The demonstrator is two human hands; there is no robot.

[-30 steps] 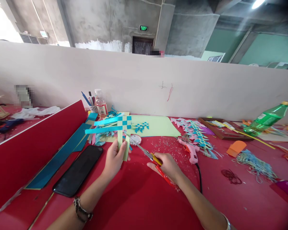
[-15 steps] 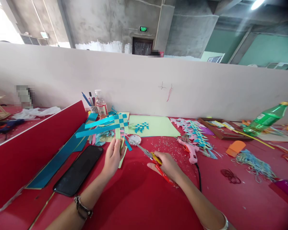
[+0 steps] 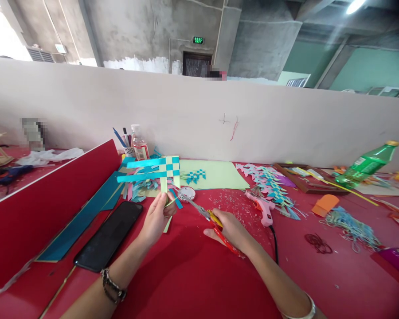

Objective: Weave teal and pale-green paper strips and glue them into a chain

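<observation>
My left hand [image 3: 157,215] pinches a pale green strip of a woven paper piece [image 3: 169,167], a blue and pale green checkerboard with loose blue strips trailing left. A thin pale green strip sticks out from the fingers toward the right. In my right hand [image 3: 232,230] is a pair of scissors [image 3: 216,224] with yellow and red handles, the blades pointing up and left toward my left hand. A small round white dish [image 3: 187,194] lies behind the blade tips.
A black phone [image 3: 108,237] lies left, beside the red divider [image 3: 53,212]. Rightward are a pink glue gun [image 3: 264,208], fringed woven paper [image 3: 272,188] and a tilted green bottle [image 3: 369,165]. A clear bottle [image 3: 140,144] stands behind the cut paper.
The woven piece has turned slightly and shifted a little right. The thin strip in my left hand now points right, toward the blades. My right hand has barely moved.
</observation>
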